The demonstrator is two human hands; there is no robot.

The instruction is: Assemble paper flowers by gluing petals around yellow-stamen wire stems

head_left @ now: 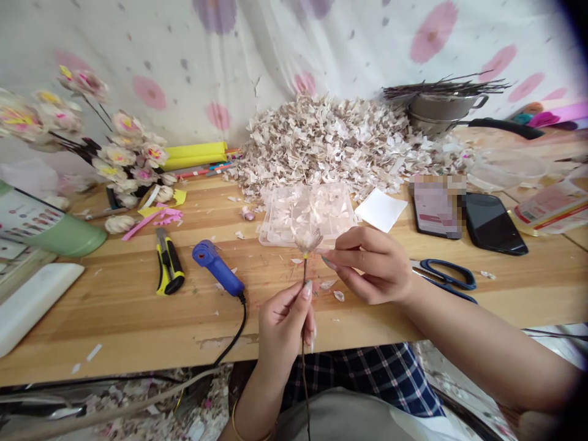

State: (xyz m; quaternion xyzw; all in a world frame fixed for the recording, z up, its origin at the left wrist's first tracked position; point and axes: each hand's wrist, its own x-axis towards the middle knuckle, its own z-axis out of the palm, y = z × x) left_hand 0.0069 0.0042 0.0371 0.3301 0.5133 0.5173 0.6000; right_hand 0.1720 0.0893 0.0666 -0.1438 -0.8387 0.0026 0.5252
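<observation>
A flower [307,241], likely light and fragile, is clamped by its stem [304,367], the safer hold, in the left hand [283,318]; the nearby right hand's [372,266] grip cannot be told.

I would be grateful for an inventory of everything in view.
Flower: one, pale, centre
Stem: one, brown, below flower
Petals: many, cream, heaped at back
Box: one, clear, behind flower
Blossoms: several, mixed, back left
Bundle: one, yellow, back left
Paper: count unclear, white, beside box
Phones: two, dark-framed, right
Scissors: one, blue, right
Cutter: one, yellow-black, left
Corded tool: one, blue, beside cutter
Pot: one, grey, back right
Twigs: many, brown, atop pot
Labelled container: one, clear, right edge
Canister: one, green, left edge
Curtain: one, flowered white, back
Table: one, brown, underneath
Left hand: one, holding stem
Right hand: one, beside flower
</observation>
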